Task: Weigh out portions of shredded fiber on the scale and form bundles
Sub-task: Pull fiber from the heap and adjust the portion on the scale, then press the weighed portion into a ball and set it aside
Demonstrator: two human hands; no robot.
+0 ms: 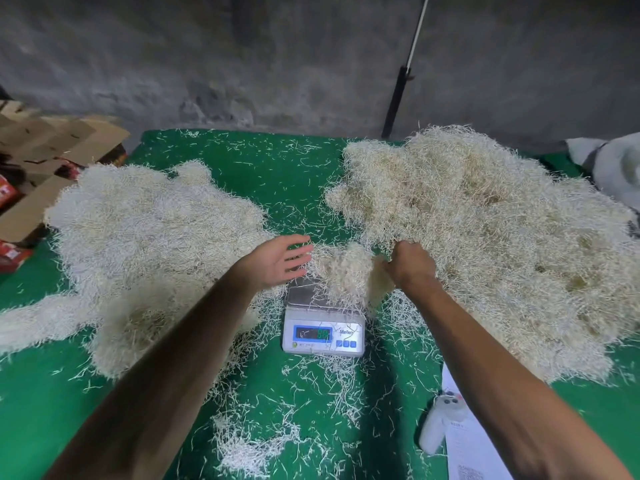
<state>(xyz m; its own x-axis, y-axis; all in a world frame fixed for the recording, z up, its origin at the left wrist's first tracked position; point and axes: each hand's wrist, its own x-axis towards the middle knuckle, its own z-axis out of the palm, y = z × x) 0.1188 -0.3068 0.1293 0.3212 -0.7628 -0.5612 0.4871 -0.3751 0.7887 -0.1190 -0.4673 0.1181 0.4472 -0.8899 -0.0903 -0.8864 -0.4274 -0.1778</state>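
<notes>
So, far left: cardboard boxes (pixel 52 147) off the table (pixel 277 161) edge, flat brown card. Left fiber pile (pixel 145 233), pale, wispy, matted strands on green felt-like cover. Left hand (pixel 280 261) hovers flat just left of the scale, fingers (pixel 299 252) straight and spread, holding nothing. Scale (pixel 323 327) at centre, white plastic body, metal pan, lit display too blurred to read. Portion (pixel 346 271) sits fluffy on the pan, overhanging its right side. Right hand (pixel 412 265) curls into fiber at the portion's right edge, fingers mostly hidden, seemingly pinching a tuft. Best to add or pull small tufts, keep strands off the table, let go before reading. Right fiber pile (pixel 485 237), yellower, coarser. Near right: white plastic device (pixel 440 424) on paper sheet (pixel 467 445).
</notes>
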